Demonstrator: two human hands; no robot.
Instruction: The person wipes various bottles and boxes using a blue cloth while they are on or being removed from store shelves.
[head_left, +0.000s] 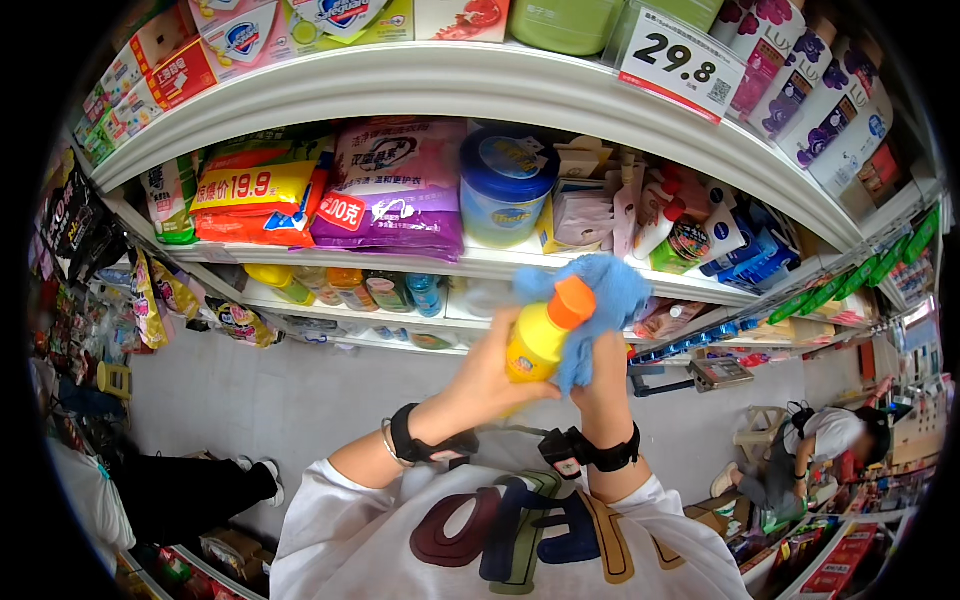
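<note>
My left hand (487, 371) is closed around a yellow plastic bottle (536, 341) with an orange cap, held tilted in front of the shelves. A light blue cloth (604, 300) is bunched in my right hand (604, 367), just to the right of the bottle and against its cap side. Behind the hands, the middle shelf (360, 259) holds a purple and pink detergent bag (397, 187), a blue-lidded tub (510, 184), and a red and yellow bag (255, 191). Both wrists wear black straps.
Lower down stand several small bottles (349, 289). Soap boxes (240, 34) and pump bottles (832, 105) line the upper shelf. A person (817, 450) bends at lower right near a stool (761, 424); another person's dark-clothed legs (195, 487) are at lower left. Snack-like bags (172, 289) hang at left.
</note>
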